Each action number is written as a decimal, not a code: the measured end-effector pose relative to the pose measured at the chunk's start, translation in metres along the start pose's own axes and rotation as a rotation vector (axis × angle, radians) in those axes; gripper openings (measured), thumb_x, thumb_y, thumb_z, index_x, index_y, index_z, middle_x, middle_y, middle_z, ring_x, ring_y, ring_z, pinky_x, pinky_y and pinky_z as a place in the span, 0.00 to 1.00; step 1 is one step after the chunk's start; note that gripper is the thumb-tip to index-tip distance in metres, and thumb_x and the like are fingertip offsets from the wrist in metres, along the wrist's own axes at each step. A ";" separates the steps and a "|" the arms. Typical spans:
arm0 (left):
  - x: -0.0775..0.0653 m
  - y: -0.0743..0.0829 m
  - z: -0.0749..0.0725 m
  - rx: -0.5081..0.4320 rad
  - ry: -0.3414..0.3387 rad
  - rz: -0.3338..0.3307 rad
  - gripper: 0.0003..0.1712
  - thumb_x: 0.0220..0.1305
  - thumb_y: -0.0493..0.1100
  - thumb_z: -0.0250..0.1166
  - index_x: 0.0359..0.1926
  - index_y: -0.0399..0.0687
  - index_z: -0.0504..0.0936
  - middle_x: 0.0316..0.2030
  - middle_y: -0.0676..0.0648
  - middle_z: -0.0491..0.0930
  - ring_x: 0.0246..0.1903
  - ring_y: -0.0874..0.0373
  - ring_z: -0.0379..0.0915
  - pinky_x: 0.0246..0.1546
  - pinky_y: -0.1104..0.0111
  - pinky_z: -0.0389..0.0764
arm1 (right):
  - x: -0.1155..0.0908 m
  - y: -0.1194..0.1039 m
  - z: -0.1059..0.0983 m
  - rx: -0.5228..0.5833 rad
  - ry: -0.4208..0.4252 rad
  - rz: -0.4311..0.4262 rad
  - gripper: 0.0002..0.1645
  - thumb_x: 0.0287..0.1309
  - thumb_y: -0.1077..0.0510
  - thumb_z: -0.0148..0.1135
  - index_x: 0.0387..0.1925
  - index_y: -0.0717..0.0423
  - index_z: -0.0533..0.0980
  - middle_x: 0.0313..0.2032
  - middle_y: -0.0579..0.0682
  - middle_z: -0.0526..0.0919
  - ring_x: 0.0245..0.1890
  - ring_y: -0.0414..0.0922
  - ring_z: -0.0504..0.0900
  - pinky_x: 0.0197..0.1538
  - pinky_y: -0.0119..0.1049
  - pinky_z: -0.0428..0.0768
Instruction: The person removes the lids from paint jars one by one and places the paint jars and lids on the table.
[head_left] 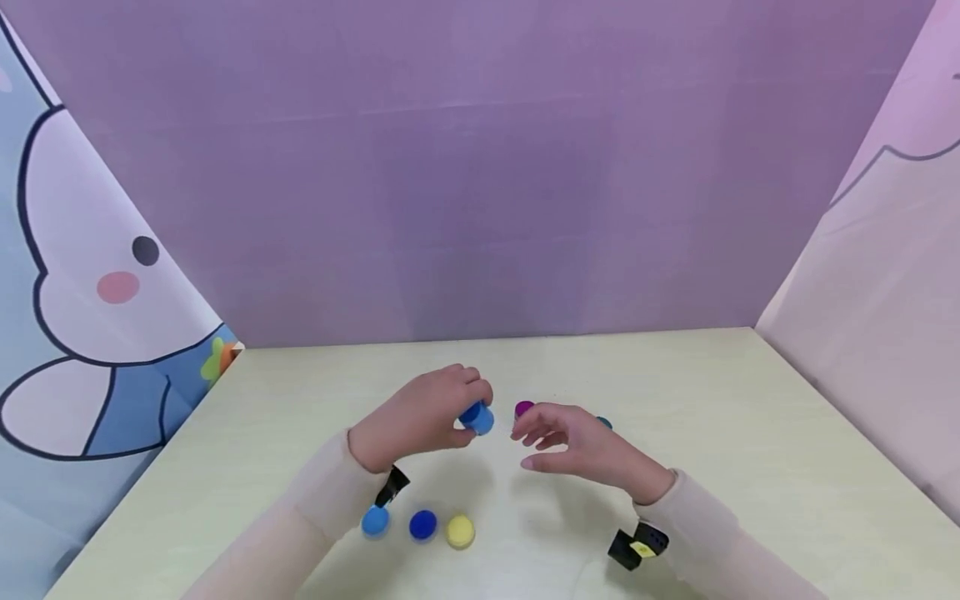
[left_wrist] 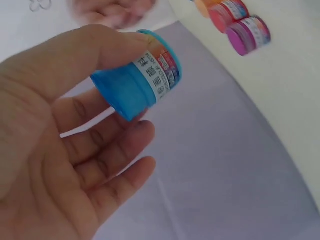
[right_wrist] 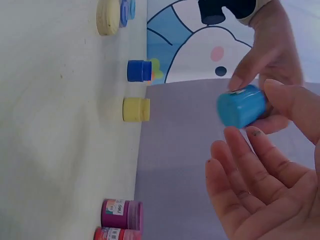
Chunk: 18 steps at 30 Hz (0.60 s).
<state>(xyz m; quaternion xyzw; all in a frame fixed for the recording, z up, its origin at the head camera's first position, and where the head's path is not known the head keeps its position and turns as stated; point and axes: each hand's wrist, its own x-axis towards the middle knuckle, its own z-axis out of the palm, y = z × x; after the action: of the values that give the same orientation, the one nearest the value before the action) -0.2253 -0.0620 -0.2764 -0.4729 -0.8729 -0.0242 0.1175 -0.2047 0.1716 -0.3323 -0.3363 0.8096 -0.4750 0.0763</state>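
Between the thumb and fingers of my left hand (head_left: 427, 412) is a small light blue paint jar (head_left: 480, 419), held above the table. A printed label runs around the jar (left_wrist: 160, 70) in the left wrist view, while the other fingers hang loosely below it. My right hand (head_left: 581, 440) is just right of the jar with nothing in its grasp. In the right wrist view, its fingers (right_wrist: 245, 155) are spread, close under and beside the jar (right_wrist: 241, 106).
Three round lids lie near me: light blue (head_left: 375, 522), dark blue (head_left: 423, 525) and yellow (head_left: 460, 531). A dark blue jar (right_wrist: 139, 71) and a yellow jar (right_wrist: 136, 109) stand farther back. Purple (left_wrist: 248, 35), red (left_wrist: 228, 15) and orange (left_wrist: 202, 6) jars form a row.
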 end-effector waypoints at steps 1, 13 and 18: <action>0.002 -0.003 0.001 -0.004 -0.019 -0.027 0.19 0.45 0.44 0.71 0.38 0.49 0.74 0.29 0.55 0.71 0.30 0.62 0.64 0.33 0.73 0.72 | 0.000 0.000 -0.001 -0.006 0.004 0.002 0.16 0.51 0.60 0.65 0.43 0.54 0.73 0.41 0.46 0.76 0.41 0.43 0.76 0.46 0.40 0.75; 0.029 -0.037 0.034 -0.095 -0.259 -0.364 0.18 0.46 0.48 0.71 0.37 0.49 0.77 0.29 0.55 0.74 0.29 0.61 0.68 0.36 0.69 0.74 | -0.002 -0.010 -0.005 -0.070 0.060 -0.009 0.14 0.50 0.62 0.64 0.41 0.55 0.74 0.39 0.46 0.77 0.38 0.45 0.76 0.43 0.39 0.76; 0.032 -0.051 0.051 -0.079 -0.303 -0.412 0.13 0.45 0.45 0.71 0.29 0.49 0.75 0.24 0.55 0.72 0.26 0.60 0.66 0.31 0.69 0.72 | -0.005 -0.031 -0.006 -0.055 0.073 -0.040 0.11 0.50 0.66 0.62 0.38 0.56 0.74 0.38 0.50 0.78 0.37 0.49 0.76 0.40 0.39 0.76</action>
<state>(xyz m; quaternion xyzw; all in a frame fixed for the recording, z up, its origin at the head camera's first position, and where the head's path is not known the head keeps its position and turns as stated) -0.2933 -0.0562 -0.3156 -0.2875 -0.9569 -0.0104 -0.0408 -0.1887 0.1687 -0.3048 -0.3370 0.8176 -0.4661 0.0279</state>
